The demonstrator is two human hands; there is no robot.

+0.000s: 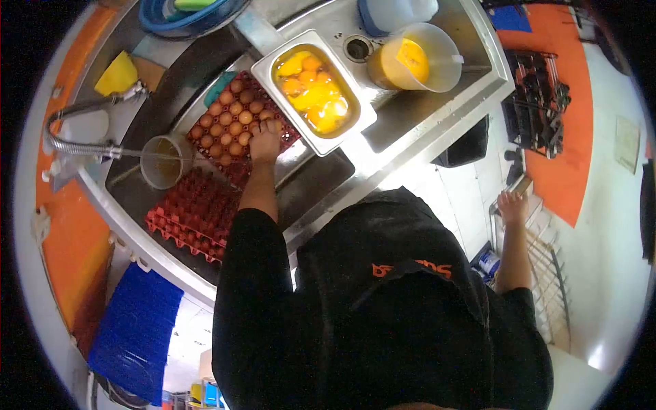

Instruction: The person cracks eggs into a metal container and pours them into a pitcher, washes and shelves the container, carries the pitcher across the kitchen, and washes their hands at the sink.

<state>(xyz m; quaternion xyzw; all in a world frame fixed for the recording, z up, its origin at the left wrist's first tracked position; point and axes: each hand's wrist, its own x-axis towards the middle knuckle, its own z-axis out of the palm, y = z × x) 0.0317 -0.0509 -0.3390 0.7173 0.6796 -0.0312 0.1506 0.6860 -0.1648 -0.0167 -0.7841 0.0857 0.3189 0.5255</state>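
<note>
My left hand [265, 143] reaches over the right side of a red egg tray [240, 171] in the sink. Its fingers lie slightly apart on top of the brown eggs [236, 109]; what is under the palm is hidden. Right of it, a rectangular metal pan [314, 92] full of cracked eggs, with whole yolks showing, rests across the sink. My right hand [512, 206] hangs out to the side, away from the sink, with its fingers loosely apart and nothing visible in them.
Stacked red egg trays [195, 212] and a clear container [166, 162] under a spray faucet [85, 147] stand at the left. A plastic jug [437, 58] with yellow liquid sits near the drain [357, 48]. A blue basin [181, 20] is at the back.
</note>
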